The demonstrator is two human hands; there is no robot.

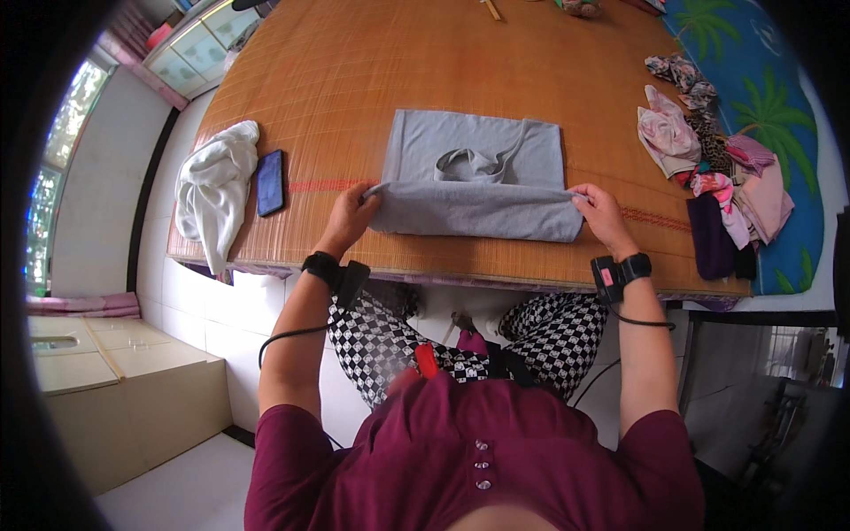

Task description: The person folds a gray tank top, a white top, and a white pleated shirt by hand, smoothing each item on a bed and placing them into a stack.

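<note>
A light grey shirt [478,212] lies partly folded on the woven mat in front of me. Its near part is turned up over itself in a wide band, and the round neckline shows just beyond the fold. My left hand [351,212] pinches the left end of the band between thumb and fingers. At the band's right end, my right hand [602,214] grips the cloth the same way. Both wrists wear black straps with small boxes and cables.
The bed's tan mat [354,80] stretches away from me. On the left lie a white garment [217,186] and a dark phone [271,182]. Several crumpled clothes [717,177] are heaped at the right, beside a blue palm-print cloth [784,106]. A beige cabinet [150,389] stands lower left.
</note>
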